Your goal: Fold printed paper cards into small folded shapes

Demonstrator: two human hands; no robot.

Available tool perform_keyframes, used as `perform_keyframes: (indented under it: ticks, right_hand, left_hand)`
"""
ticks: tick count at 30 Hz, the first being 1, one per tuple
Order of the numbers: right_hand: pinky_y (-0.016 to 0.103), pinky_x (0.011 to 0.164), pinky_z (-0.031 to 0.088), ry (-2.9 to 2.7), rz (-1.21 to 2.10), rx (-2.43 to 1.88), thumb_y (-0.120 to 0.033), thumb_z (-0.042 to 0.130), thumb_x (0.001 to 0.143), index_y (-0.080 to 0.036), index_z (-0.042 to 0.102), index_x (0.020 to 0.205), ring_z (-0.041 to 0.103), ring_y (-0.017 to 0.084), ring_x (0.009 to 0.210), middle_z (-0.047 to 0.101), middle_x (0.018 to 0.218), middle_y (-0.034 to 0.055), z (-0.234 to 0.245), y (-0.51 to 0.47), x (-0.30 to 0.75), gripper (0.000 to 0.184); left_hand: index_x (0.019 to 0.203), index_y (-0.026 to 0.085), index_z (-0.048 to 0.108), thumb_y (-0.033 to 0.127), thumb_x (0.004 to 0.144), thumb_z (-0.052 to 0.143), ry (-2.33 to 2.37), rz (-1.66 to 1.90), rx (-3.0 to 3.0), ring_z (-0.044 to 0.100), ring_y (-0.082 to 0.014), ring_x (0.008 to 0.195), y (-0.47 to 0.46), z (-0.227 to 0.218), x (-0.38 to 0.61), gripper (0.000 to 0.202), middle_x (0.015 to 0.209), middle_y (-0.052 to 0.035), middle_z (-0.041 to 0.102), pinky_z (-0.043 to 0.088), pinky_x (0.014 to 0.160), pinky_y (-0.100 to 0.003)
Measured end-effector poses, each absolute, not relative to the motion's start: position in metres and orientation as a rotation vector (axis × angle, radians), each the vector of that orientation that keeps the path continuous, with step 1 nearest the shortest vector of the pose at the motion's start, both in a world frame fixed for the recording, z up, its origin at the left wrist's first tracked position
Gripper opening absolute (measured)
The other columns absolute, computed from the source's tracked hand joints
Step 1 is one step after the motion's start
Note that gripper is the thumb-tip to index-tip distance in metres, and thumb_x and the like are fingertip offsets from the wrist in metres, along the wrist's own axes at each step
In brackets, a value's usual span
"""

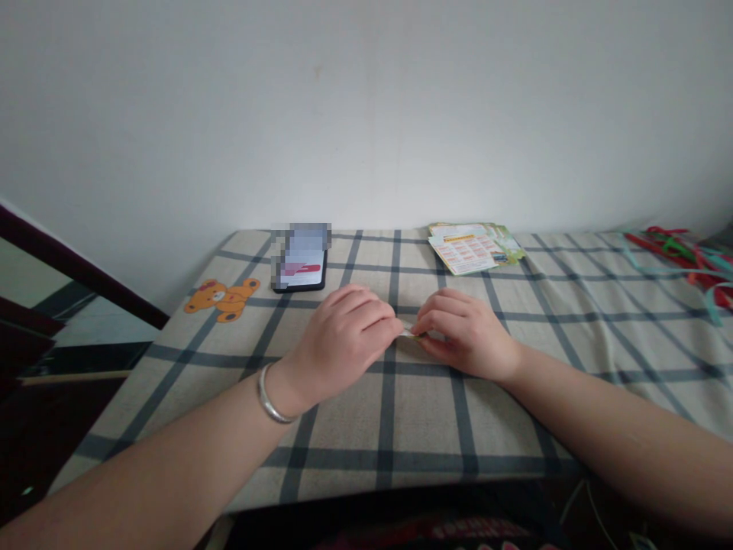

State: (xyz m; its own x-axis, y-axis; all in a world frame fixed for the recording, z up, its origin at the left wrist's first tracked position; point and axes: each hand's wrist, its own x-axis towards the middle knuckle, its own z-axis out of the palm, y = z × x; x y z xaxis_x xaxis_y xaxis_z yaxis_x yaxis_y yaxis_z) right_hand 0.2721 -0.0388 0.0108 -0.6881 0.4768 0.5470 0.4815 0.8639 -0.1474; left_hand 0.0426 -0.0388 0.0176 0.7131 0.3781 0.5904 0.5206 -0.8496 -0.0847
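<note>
Holding one small pale piece (408, 331) between left hand (352, 328) and right hand (461, 332)

The piece sits at the tablecloth's (424, 428) middle, mostly hidden by fingers. Each hand pinches one end, presumably for steadiness. One phone (303, 260) and one card stack (466, 252), card count unclear, lie toward the wall (378, 114), probably to stay out of the hands' way. One bear figure (221, 299); several ribbons (687, 260), uncountable.

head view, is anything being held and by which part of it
Yes, a thin strip, mostly hidden: the left hand grips its left end, the right hand its right. Its material cannot be told.
</note>
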Motion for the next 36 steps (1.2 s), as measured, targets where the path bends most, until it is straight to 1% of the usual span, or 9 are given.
perform_keyframes:
  ticks: [4,9,15,23,26,31,36]
  right_hand:
    - [0.030,0.066,0.045,-2.419,-0.024,-0.658,-0.021,0.059,0.088,-0.019,0.060,0.089,0.056,0.017,0.077,0.064,0.083,0.0044,0.0086,-0.0369,0.2726,0.003]
    - [0.029,0.066,0.046,-2.411,-0.020,-0.672,-0.023,0.059,0.089,-0.019,0.062,0.087,0.056,0.017,0.077,0.064,0.081,0.0046,0.0089,-0.0376,0.2722,0.005]
    - [0.031,0.070,0.047,-2.449,0.008,-0.736,-0.026,0.059,0.088,-0.019,0.062,0.093,0.056,0.018,0.081,0.065,0.085,0.0047,0.0100,-0.0387,0.2709,0.009]
    - [0.030,0.070,0.046,-2.462,0.027,-0.735,-0.018,0.057,0.086,-0.019,0.061,0.093,0.056,0.017,0.082,0.064,0.087,0.0046,0.0105,-0.0378,0.2719,0.007]
    - [0.030,0.070,0.046,-2.422,0.041,-0.680,-0.017,0.057,0.087,-0.019,0.060,0.091,0.057,0.016,0.081,0.064,0.086,0.0041,0.0113,-0.0397,0.2712,0.006]
    - [0.030,0.071,0.047,-2.416,0.051,-0.594,-0.019,0.059,0.088,-0.019,0.061,0.093,0.057,0.016,0.081,0.064,0.085,0.0038,0.0115,-0.0438,0.2692,0.005]
    - [0.030,0.070,0.047,-2.434,0.003,-0.616,-0.020,0.059,0.088,-0.018,0.062,0.091,0.057,0.016,0.080,0.065,0.084,0.0040,0.0116,-0.0434,0.2676,0.005]
  left_hand:
    - [0.086,0.018,0.063,0.017,0.090,0.055,-0.742,-0.820,-2.662,0.055,-0.0191,0.088,-0.0394,0.0179,0.0428,0.009,0.087,-0.0013,0.066,0.045,0.086,-0.036]
    - [0.086,0.018,0.064,0.019,0.090,0.055,-0.781,-0.789,-2.642,0.056,-0.0195,0.087,-0.0330,0.0175,0.0384,0.009,0.087,-0.0015,0.066,0.045,0.082,-0.036]
    - [0.086,0.019,0.064,0.018,0.090,0.056,-0.768,-0.828,-2.671,0.057,-0.0188,0.088,-0.0315,0.0152,0.0366,0.009,0.088,-0.0006,0.067,0.046,0.081,-0.035]
    - [0.088,0.019,0.064,0.018,0.090,0.056,-0.732,-0.872,-2.731,0.057,-0.0181,0.088,-0.0321,0.0135,0.0375,0.007,0.090,-0.0008,0.067,0.046,0.081,-0.034]
    - [0.085,0.019,0.063,0.017,0.089,0.057,-0.735,-0.854,-2.718,0.057,-0.0185,0.088,-0.0337,0.0141,0.0391,0.007,0.089,-0.0009,0.067,0.045,0.081,-0.034]
    - [0.080,0.018,0.061,0.015,0.084,0.062,-0.746,-0.810,-2.723,0.057,-0.0187,0.086,-0.0361,0.0158,0.0405,0.005,0.088,-0.0009,0.066,0.045,0.079,-0.034]
    - [0.084,0.018,0.063,0.018,0.086,0.061,-0.747,-0.821,-2.741,0.057,-0.0183,0.087,-0.0353,0.0144,0.0395,0.002,0.089,-0.0006,0.066,0.045,0.080,-0.034]
